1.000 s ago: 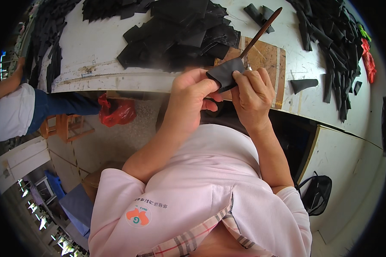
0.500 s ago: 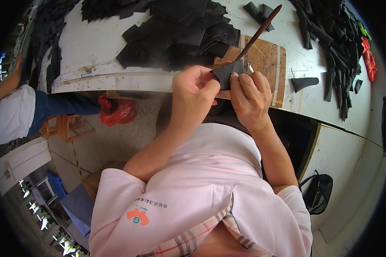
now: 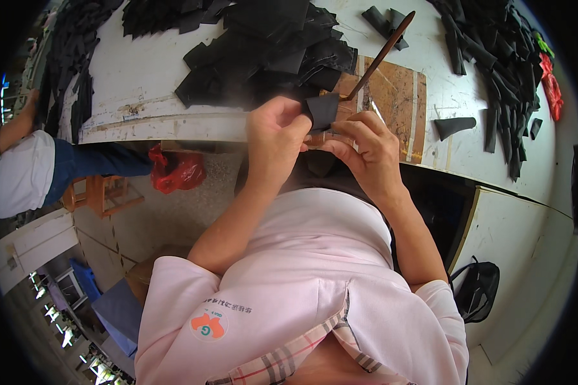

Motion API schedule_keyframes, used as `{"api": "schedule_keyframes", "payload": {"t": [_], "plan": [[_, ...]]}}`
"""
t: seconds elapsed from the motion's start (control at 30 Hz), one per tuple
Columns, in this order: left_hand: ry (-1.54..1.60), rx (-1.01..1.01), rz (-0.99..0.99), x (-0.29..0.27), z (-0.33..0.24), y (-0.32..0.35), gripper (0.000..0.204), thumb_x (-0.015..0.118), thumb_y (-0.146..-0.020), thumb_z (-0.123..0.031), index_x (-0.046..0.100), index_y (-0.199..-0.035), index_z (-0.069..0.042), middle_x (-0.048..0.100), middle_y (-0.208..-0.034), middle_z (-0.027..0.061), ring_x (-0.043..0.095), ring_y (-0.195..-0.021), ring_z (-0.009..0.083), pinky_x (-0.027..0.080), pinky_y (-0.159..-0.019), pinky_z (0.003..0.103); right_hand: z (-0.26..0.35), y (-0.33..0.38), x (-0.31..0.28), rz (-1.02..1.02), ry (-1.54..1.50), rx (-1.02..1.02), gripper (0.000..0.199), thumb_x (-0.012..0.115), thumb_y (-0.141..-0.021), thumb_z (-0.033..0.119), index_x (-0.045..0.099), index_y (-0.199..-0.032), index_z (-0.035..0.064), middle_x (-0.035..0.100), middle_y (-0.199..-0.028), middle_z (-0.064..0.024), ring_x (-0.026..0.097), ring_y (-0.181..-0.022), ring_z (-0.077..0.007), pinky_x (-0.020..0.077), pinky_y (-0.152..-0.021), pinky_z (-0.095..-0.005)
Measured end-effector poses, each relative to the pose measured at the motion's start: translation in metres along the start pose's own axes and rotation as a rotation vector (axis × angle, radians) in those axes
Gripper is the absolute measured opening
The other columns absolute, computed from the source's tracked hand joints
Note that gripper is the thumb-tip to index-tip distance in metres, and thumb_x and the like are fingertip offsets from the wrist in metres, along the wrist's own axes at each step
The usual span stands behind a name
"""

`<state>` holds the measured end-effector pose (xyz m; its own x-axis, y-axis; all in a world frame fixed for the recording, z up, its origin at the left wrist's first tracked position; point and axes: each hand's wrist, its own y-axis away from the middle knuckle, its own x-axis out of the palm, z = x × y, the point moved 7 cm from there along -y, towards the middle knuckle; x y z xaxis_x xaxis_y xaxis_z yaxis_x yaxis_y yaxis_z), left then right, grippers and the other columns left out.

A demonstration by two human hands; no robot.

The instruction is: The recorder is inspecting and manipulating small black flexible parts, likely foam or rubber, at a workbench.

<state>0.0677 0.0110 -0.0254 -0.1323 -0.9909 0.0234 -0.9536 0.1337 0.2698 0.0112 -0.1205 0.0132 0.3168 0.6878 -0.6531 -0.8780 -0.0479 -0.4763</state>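
A small folded black fabric piece (image 3: 322,110) is held up at the near edge of the work table. My left hand (image 3: 276,131) pinches its left side between curled fingers and thumb. At its lower right edge my right hand (image 3: 369,147) is closed, with thumb and fingertips on the cloth; part of that grip is hidden. A slim dark brown rod (image 3: 382,56) slants up from beside the fabric, its lower end over a worn brown board (image 3: 401,96). Just beyond my hands lies a large heap of black fabric pieces (image 3: 263,58).
More rolled black pieces (image 3: 494,70) pile up at right, with a single one (image 3: 455,127) nearer the board. A red plastic bag (image 3: 176,168) hangs below the table edge at left. Another person (image 3: 19,160) is at far left beside a wooden stool (image 3: 112,192).
My hands and the fabric have shifted slightly left. The right hand has turned, its thumb now showing below the cloth, and the fabric appears squarer. The rod has tilted a little left.
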Motion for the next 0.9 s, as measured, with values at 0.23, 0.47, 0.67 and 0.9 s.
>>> {"api": "schedule_keyframes", "payload": {"t": [0.23, 0.47, 0.67, 0.9], "plan": [[-0.164, 0.387, 0.054, 0.021, -0.032, 0.023, 0.007, 0.058, -0.073, 0.004, 0.056, -0.078, 0.000, 0.055, -0.064, 0.0023, 0.051, -0.056, 0.0070, 0.042, -0.051, 0.020, -0.004, -0.014, -0.008, -0.124, -0.448, 0.317, 0.027, 0.072, -0.068, 0.020, 0.061, -0.085, 0.0021, 0.054, -0.071, -0.0054, 0.054, -0.056, -0.0153, 0.0450, -0.050, -0.0264], [-0.165, 0.533, -0.206, 0.007, -0.027, 0.016, 0.017, 0.054, -0.072, 0.013, 0.048, -0.082, 0.000, 0.058, -0.071, 0.0070, 0.048, -0.048, 0.0033, 0.037, -0.041, 0.016, 0.000, -0.018, -0.002, -0.269, -0.126, 0.218, 0.014, 0.061, -0.064, -0.002, 0.058, -0.078, 0.0021, 0.052, -0.069, -0.0093, 0.055, -0.056, -0.0235, 0.0453, -0.050, -0.0319], [0.637, -0.172, 0.381, 0.011, 0.000, 0.000, 0.027, 0.048, -0.068, 0.007, 0.043, -0.092, -0.002, 0.054, -0.073, 0.0088, 0.031, -0.035, 0.0025, 0.025, -0.032, 0.015, -0.019, -0.011, 0.005, -0.156, -0.486, 0.428, 0.010, 0.062, -0.066, -0.002, 0.060, -0.076, -0.0018, 0.052, -0.065, -0.0067, 0.055, -0.056, -0.0146, 0.0436, -0.051, -0.0246], [0.057, 0.258, -0.007, 0.005, -0.029, 0.004, 0.028, 0.047, -0.067, 0.013, 0.049, -0.093, 0.003, 0.050, -0.066, 0.0001, 0.041, -0.051, 0.0019, 0.032, -0.045, 0.015, -0.011, 0.005, 0.051, 0.196, -1.765, 0.745, 0.013, 0.059, -0.083, 0.017, 0.057, -0.078, 0.0049, 0.052, -0.069, 0.0013, 0.042, -0.060, -0.0038, 0.0337, -0.051, -0.0183]]}}
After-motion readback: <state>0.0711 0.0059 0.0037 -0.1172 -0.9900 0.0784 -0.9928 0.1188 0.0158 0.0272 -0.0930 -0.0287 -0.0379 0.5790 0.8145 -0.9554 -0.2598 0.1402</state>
